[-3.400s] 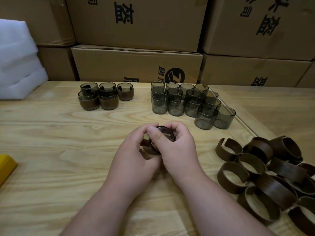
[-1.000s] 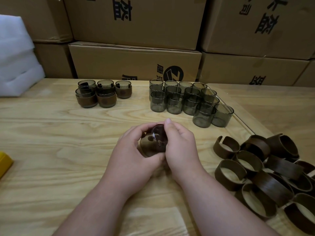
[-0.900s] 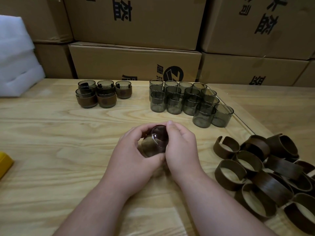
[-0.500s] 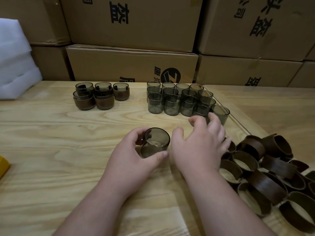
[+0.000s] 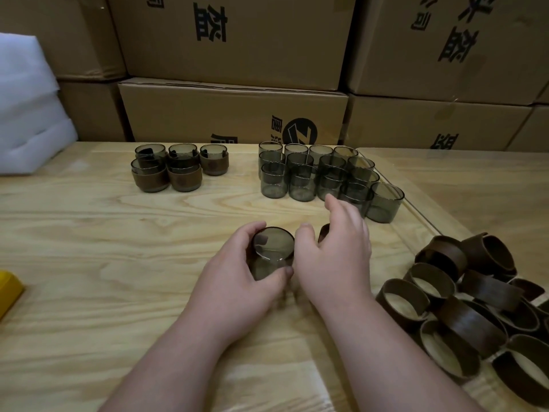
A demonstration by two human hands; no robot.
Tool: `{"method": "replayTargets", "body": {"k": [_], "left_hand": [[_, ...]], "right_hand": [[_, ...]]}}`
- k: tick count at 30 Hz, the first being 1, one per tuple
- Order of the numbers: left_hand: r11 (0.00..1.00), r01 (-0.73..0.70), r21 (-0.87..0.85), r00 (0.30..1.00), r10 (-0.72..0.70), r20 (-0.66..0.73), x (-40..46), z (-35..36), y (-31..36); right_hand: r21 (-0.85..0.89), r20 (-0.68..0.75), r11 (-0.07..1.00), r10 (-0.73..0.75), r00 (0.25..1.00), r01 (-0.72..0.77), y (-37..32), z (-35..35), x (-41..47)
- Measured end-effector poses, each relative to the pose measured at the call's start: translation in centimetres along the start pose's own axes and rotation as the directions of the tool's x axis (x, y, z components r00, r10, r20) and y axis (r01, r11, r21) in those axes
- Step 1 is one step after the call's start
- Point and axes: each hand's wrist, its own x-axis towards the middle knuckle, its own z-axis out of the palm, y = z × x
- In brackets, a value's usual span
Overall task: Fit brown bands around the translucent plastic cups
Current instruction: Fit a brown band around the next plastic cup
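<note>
My left hand (image 5: 237, 281) grips a smoky translucent cup (image 5: 271, 257) at the table's middle, thumb and fingers wrapped round its wall. My right hand (image 5: 335, 257) hovers just right of that cup, fingers loosely curved over a brown band (image 5: 323, 233); only a sliver of the band shows between thumb and fingers. Several bare translucent cups (image 5: 300, 182) stand in rows at the back centre. Several cups with brown bands fitted (image 5: 178, 173) stand at the back left. A heap of loose brown bands (image 5: 463, 298) lies at the right.
The wooden table (image 5: 89, 248) is backed by stacked cardboard boxes (image 5: 231, 114). White foam (image 5: 26, 114) sits at the back left, and a yellow object (image 5: 7, 289) pokes in at the left edge. A glass sheet edge (image 5: 416, 221) runs along the right.
My right hand let go of the cup, reached right to the band heap, and has come back beside the cup with a brown band. My left hand kept hold of the cup.
</note>
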Motion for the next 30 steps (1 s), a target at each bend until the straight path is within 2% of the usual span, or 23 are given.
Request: {"method": "replayTargets", "body": {"k": [3,8,12,16,21,25,28,30], "left_hand": [[1.0,-0.007,-0.023,1.0,0.007,-0.01,0.1,0.0,0.0],[0.991,-0.007,-0.132,1.0,0.005,-0.012,0.1,-0.3,0.1],[0.989,-0.008,-0.147,1.0,0.008,-0.005,0.0,-0.3,0.1],[0.976,0.0,-0.217,1.0,-0.003,-0.01,0.0,-0.4,0.3],[0.94,0.008,-0.342,0.997,-0.036,-0.074,0.0,-0.4,0.5],[0.907,-0.005,-0.421,0.993,-0.044,-0.107,0.1,-0.4,0.2],[0.897,-0.001,-0.443,0.993,-0.053,-0.11,0.3,-0.4,0.3],[0.889,0.0,-0.457,0.993,-0.055,-0.108,0.4,-0.4,0.3]], "right_hand": [[0.045,-0.002,0.998,0.046,0.999,-0.046,0.3,0.3,0.1],[0.176,-0.032,0.984,0.046,0.998,-0.04,0.7,0.5,0.7],[0.114,-0.013,0.991,0.073,0.997,-0.071,1.3,1.0,0.9],[0.011,0.041,0.986,0.163,0.986,-0.163,1.8,1.3,1.3],[-0.016,0.041,0.991,0.133,0.99,-0.133,2.1,1.6,1.4],[0.194,-0.049,0.98,0.055,0.997,-0.044,1.5,1.2,1.1],[0.374,-0.113,0.923,-0.047,0.992,0.086,0.5,1.1,0.5],[0.425,-0.121,0.891,-0.118,0.986,0.159,0.2,1.0,0.0]]}}
